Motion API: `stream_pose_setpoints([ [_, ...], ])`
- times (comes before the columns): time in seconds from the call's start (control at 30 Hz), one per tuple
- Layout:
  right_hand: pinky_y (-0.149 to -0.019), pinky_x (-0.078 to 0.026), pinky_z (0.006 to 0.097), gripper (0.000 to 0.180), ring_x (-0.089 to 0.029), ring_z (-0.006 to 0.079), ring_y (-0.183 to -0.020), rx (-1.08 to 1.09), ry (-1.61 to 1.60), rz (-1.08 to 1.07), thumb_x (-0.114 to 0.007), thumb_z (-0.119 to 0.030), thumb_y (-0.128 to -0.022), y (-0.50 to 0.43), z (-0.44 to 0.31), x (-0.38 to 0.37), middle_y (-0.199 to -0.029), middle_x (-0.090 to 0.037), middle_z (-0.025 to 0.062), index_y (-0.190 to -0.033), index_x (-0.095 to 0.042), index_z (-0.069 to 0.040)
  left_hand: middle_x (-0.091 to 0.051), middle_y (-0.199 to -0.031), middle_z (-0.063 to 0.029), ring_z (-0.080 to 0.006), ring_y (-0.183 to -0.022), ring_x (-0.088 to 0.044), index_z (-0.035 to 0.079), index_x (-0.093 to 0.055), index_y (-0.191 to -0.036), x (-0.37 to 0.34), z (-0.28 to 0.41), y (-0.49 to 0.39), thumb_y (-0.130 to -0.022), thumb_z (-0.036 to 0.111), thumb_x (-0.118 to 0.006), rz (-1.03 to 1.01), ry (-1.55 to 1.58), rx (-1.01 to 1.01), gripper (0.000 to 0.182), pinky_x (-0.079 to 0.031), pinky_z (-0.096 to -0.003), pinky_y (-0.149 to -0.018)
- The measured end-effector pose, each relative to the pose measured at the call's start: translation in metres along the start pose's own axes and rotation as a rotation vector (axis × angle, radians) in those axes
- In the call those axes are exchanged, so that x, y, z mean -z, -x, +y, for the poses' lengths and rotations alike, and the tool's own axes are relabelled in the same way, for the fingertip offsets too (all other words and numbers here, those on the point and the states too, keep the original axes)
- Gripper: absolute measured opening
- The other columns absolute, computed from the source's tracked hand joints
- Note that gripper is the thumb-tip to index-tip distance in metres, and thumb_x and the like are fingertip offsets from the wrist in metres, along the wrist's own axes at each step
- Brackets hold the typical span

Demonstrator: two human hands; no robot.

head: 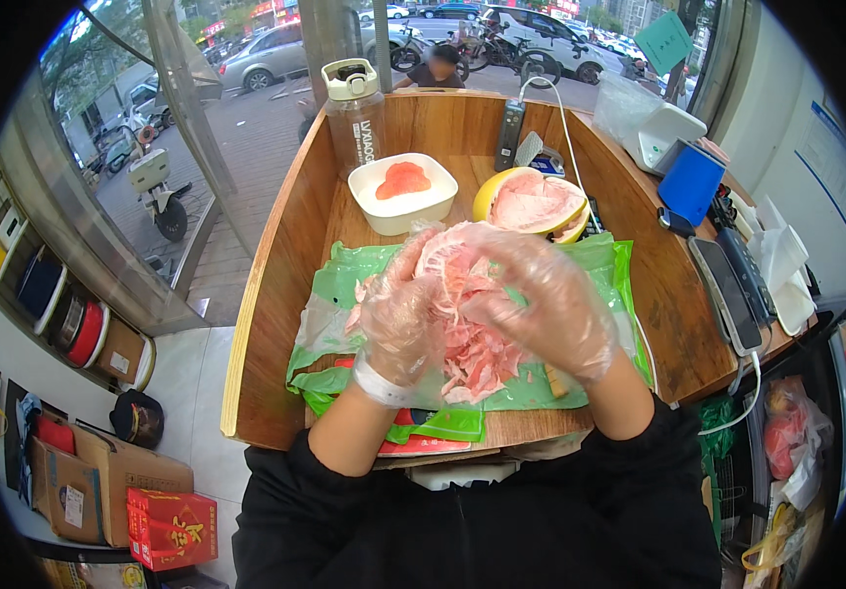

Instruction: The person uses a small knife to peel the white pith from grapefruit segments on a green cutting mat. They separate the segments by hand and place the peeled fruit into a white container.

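My left hand [401,324], in a clear plastic glove, grips a peeled pomelo piece [446,258] with pale membrane on it. Close to its right side is my right hand [548,302], also gloved and blurred; thumb and fingers are apart with nothing visible between them. Below both hands a heap of pink pith and membrane scraps [478,368] lies on a green plastic bag [334,294]. Behind them, a white square bowl [403,213] contains a piece of red pomelo flesh [403,181]. To its right sits a hollowed yellow pomelo rind [533,202].
A wooden desk with raised sides [275,294] surrounds the work. A lidded water bottle [353,110] stands at the back left. A black device [510,136] with a white cable leans at the back. Right: a phone [725,287], a blue cup [691,180]. A person [434,70] is outside.
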State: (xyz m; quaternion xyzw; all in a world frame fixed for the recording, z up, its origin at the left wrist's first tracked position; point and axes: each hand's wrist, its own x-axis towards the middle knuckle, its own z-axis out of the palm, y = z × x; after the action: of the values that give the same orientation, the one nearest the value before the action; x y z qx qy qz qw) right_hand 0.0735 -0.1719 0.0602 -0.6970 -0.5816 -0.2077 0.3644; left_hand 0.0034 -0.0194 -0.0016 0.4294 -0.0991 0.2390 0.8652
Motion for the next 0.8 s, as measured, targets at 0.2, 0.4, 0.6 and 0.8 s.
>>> stream_pose_setpoints([
  [0.2,-0.087,-0.048,0.0413,0.032,-0.058,0.0363,-0.101,0.071,0.024,-0.011,-0.064,-0.015,-0.083,-0.006,0.002,-0.018,-0.110,-0.058,0.0191,-0.110,-0.055,-0.003,-0.046,-0.133,-0.0148,-0.0215,-0.122,-0.047,-0.007,-0.035,-0.136,0.010,-0.009,-0.002,-0.087,0.013,-0.056,-0.035,-0.185,-0.083,0.057,-0.038,-0.0337,-0.103],
  [0.4,-0.081,-0.048,0.0428,0.024,-0.058,0.0369,-0.094,-0.023,-0.104,0.027,-0.063,-0.012,-0.082,-0.001,0.008,-0.031,-0.102,-0.060,0.0176,-0.104,-0.057,-0.004,-0.048,-0.133,-0.0136,-0.0189,-0.116,-0.050,-0.007,-0.038,-0.135,0.016,-0.021,-0.003,-0.089,0.010,-0.054,0.036,-0.494,-0.218,0.052,-0.040,-0.0311,-0.099],
  [0.6,-0.078,-0.049,0.0382,0.019,-0.060,0.0346,-0.090,-0.240,-0.096,-0.002,-0.065,-0.005,-0.079,0.005,0.006,-0.038,-0.095,-0.062,0.0166,-0.097,-0.061,-0.002,-0.052,-0.129,-0.0145,-0.0185,-0.113,-0.053,-0.006,-0.043,-0.133,0.017,-0.020,0.000,-0.086,0.006,-0.053,0.077,-0.873,-0.321,0.049,-0.042,-0.0305,-0.095],
  [0.8,-0.072,-0.049,0.0342,0.015,-0.062,0.0285,-0.079,-0.369,-0.212,-0.026,-0.063,-0.004,-0.079,0.007,0.008,-0.042,-0.087,-0.063,0.0151,-0.094,-0.060,0.000,-0.047,-0.133,-0.0244,-0.0331,-0.125,-0.046,-0.006,-0.048,-0.127,0.010,-0.015,0.001,-0.083,0.005,-0.053,0.072,-1.041,-0.399,0.046,-0.033,-0.0381,-0.105],
])
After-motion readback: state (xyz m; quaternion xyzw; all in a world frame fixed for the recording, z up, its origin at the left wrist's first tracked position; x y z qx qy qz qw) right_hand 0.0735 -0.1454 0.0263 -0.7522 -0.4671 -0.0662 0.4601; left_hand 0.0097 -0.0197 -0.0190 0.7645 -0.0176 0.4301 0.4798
